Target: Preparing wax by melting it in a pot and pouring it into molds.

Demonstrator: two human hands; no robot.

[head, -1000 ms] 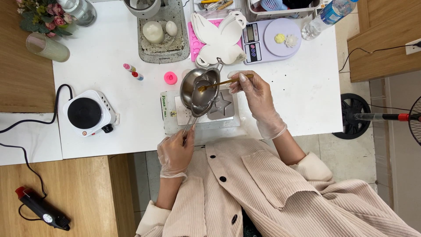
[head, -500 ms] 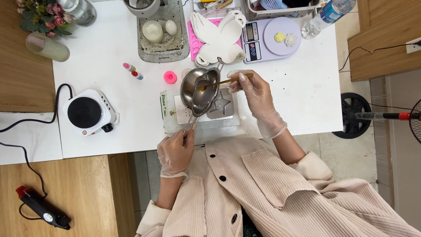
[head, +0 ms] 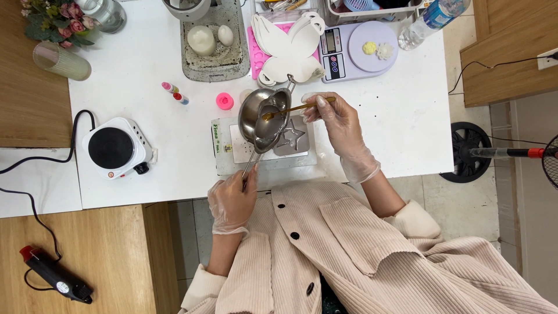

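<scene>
Steel pot (head: 264, 119) above star-shaped mould (head: 292, 138)

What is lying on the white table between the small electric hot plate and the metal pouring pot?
In the head view, between the hot plate and the pouring pot the table is bare; two small dye bottles lie farther back.

Left hand (head: 232, 200), gloved, gripped the long handle of a steel melting pot (head: 264, 119), tilted over a grey star mould (head: 292, 139). Right hand (head: 340, 125), gloved, held a gold stirring stick (head: 296, 108), tip inside the pot. Mould sat on a white tray (head: 224, 154) on the tabletop (head: 401, 122). Hotplate (head: 113, 148) stood well apart, to the left.
</scene>
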